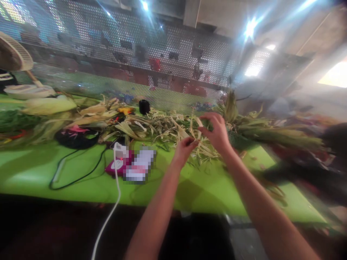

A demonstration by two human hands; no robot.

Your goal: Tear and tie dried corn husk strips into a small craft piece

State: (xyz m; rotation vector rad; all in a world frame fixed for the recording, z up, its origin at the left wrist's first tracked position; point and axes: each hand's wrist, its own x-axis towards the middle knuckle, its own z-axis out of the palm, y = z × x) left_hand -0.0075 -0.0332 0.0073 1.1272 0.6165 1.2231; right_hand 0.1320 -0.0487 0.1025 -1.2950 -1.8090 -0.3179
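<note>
My left hand (185, 147) and my right hand (215, 131) meet over a heap of pale dried corn husks (162, 128) on a bright green table (81, 169). Both hands have their fingers pinched on a thin strip of husk (197, 135) that runs between them. The left hand pinches the strip's lower end, the right hand curls over its upper end. The picture is blurred, so finer detail of the strip is lost.
A pink device (120, 164) with a white cable (108, 216) and a black cable (73, 173) lies left of my hands. A black round object (144, 106), green leaves (271, 133), a fan (15, 54) and a perforated metal screen (162, 72) stand behind.
</note>
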